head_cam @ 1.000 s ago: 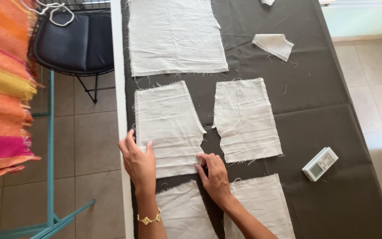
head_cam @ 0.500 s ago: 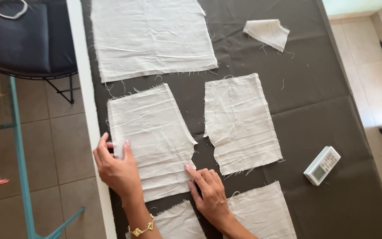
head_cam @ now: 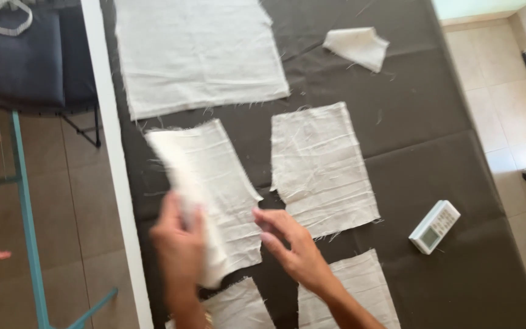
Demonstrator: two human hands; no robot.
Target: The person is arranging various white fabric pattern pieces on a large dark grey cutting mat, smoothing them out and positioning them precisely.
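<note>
Lighting: bright, even daylight, soft shadows. Motion blur on left hand (head_cam: 181, 244) and folded cream fabric piece (head_cam: 208, 195); background soft.

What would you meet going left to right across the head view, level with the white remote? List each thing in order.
teal metal leg → left hand lifting a cream fabric piece → right hand → second cream fabric piece → white remote
</note>
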